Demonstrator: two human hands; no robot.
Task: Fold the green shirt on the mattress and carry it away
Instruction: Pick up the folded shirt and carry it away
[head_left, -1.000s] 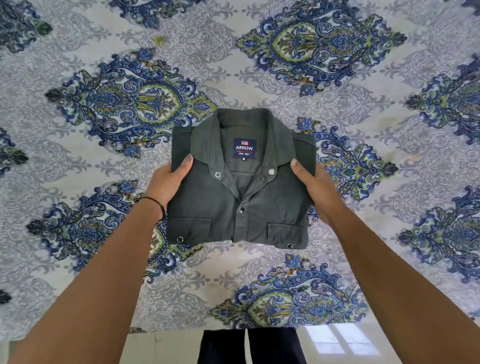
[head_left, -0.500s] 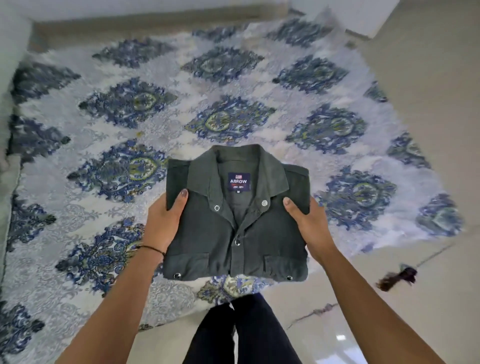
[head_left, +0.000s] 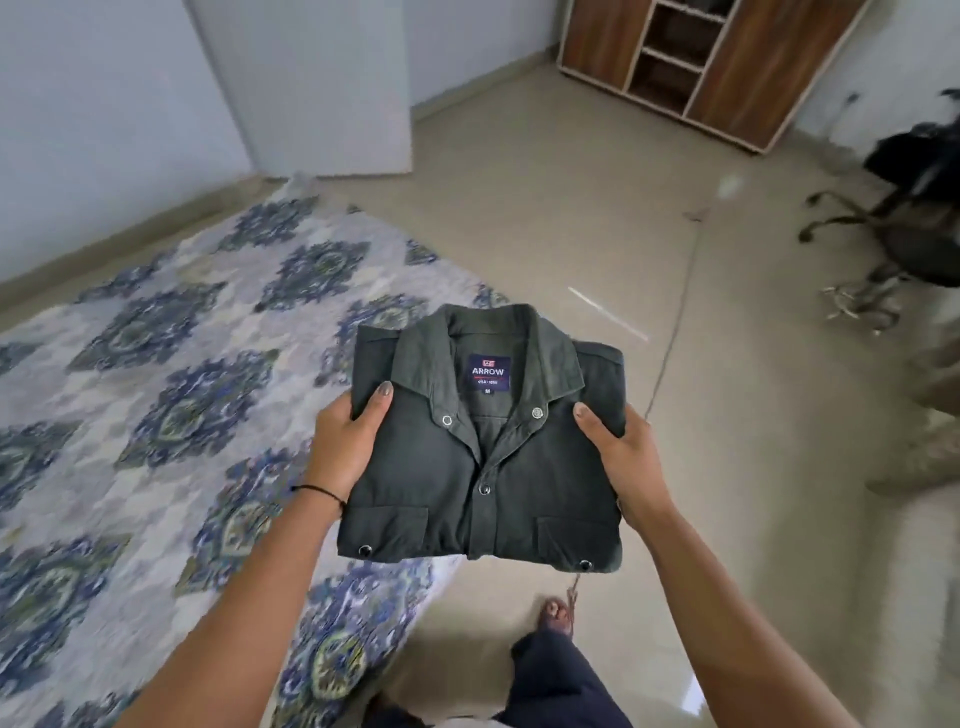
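Observation:
The green shirt is folded into a neat rectangle, collar and blue label facing up, and is held in the air in front of me. My left hand grips its left edge with the thumb on top. My right hand grips its right edge the same way. The shirt hangs over the right edge of the mattress, which has a blue and green patterned sheet and lies on the floor to my left.
Beige tiled floor stretches ahead and to the right. A wooden shelf unit stands at the far right wall. An office chair base sits at the right. A white door is ahead. My foot is below the shirt.
I have lifted the folded shirt off the mattress and turned to the right. The view now takes in the floor, door and shelf unit instead of only the sheet.

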